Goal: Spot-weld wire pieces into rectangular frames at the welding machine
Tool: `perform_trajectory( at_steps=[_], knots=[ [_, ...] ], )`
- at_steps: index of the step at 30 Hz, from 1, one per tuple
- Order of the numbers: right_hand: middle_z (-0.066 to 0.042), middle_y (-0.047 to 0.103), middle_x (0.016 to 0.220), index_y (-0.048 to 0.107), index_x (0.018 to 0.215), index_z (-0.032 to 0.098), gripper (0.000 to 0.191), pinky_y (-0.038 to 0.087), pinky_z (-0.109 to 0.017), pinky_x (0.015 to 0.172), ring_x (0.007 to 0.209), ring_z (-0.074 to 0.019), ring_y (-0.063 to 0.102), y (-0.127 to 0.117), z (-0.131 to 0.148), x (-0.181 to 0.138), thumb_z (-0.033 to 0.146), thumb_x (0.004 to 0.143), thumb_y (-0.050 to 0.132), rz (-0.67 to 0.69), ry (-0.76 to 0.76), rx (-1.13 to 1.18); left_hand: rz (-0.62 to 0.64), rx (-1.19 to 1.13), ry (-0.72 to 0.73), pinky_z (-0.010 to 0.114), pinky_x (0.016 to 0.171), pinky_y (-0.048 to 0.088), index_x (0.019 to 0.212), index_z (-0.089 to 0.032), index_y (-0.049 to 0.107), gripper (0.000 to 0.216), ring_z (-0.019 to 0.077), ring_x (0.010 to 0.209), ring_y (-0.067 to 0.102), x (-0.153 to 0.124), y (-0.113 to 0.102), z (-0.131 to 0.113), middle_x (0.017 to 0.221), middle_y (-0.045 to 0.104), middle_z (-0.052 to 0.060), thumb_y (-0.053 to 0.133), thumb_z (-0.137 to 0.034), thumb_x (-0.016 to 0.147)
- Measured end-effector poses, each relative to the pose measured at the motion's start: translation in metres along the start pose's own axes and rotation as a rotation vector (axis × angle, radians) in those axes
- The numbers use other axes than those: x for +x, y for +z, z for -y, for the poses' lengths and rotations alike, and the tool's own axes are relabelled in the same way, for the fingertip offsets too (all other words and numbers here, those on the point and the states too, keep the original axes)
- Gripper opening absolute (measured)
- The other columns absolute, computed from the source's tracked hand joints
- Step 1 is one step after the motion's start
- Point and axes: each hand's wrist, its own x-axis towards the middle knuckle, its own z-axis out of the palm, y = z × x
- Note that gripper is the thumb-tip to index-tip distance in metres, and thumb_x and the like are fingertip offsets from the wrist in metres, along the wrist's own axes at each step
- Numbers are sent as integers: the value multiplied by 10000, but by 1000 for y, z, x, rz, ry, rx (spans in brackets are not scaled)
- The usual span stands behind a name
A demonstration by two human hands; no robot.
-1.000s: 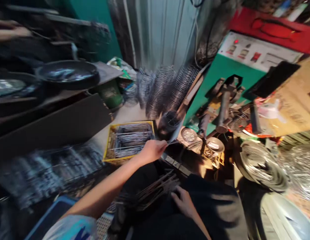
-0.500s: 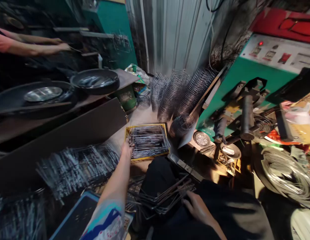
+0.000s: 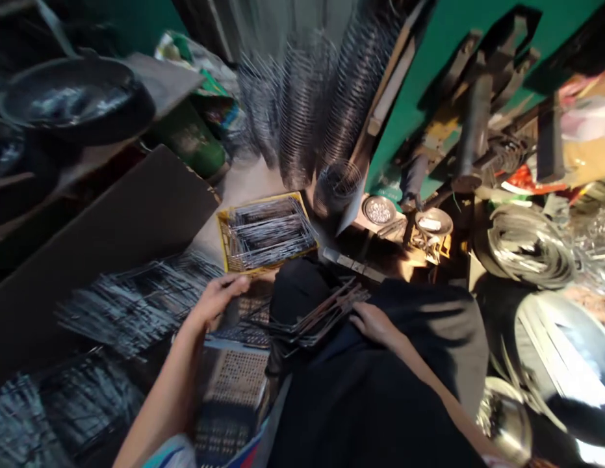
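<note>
My left hand (image 3: 217, 300) hovers above a perforated metal sheet (image 3: 232, 377) by my left knee, with its fingers stretched out and nothing in them. My right hand (image 3: 375, 323) rests flat on my lap, touching the end of a bundle of bent wire frames (image 3: 314, 315) that lies across my dark trousers. Just beyond my knee sits a yellow tray (image 3: 224, 244) filled with straight wire pieces (image 3: 268, 231).
Heaps of wire pieces (image 3: 131, 302) cover the floor at the left, beside a dark board (image 3: 112, 234). Coiled wire springs (image 3: 307, 104) lean against the back wall. A green machine (image 3: 443, 78), small dishes (image 3: 379, 209) and a wire coil (image 3: 524, 244) stand at the right.
My left hand has drawn back from the yellow tray's edge towards my knee. The view has tilted down. The right hand has stayed on the wire frames.
</note>
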Motion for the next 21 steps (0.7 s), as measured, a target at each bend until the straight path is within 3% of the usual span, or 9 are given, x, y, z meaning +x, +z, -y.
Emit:
perform_trajectory(
  at_steps=[2,3,4,8,12,16,21],
  knots=[
    [-79,696,1010,646,992,207,118,457,-297,853,943,-215,635,-5,-8,-2,221,902,571,-50,7,61,419,223,115,315,789,505,841,-188,730,295,231,842,635,-39,21,-4,845,711,59,727,-480,798],
    [-69,697,1008,649,991,215,119,458,-292,853,937,-208,632,-9,-13,-4,209,890,586,-81,19,78,545,326,193,329,837,495,904,-205,733,279,238,899,630,-55,34,-6,912,711,63,682,-472,839],
    [-63,697,1002,652,989,221,122,461,-290,847,927,-203,631,-13,-18,-6,202,880,599,-114,36,83,573,425,277,335,851,485,918,-212,728,274,238,911,622,-69,47,-7,927,700,65,649,-469,862],
    [-76,703,972,666,984,218,118,485,-315,836,894,-215,646,-47,-44,-28,248,899,591,-284,42,57,474,647,495,305,788,454,805,-201,688,303,205,829,592,-89,82,-10,832,638,53,544,-439,926],
    [-110,717,1065,673,1034,200,285,490,-370,909,988,-248,667,-95,-86,-88,409,961,494,-597,102,40,523,640,515,257,714,434,748,-191,640,332,167,758,563,-77,83,-27,790,575,28,505,-410,957],
    [-128,735,992,679,1031,210,421,506,-372,793,883,-265,693,-124,-135,-168,560,929,469,-824,422,-3,462,618,479,266,743,449,845,-193,609,288,178,776,577,-61,84,-44,821,604,31,465,-409,967],
    [-173,724,835,704,948,239,386,469,-403,697,788,-305,683,-116,-195,-250,554,855,501,-874,813,-108,350,812,553,279,667,430,773,-207,564,270,187,676,579,-54,105,-38,734,606,37,425,-353,953]
  ],
)
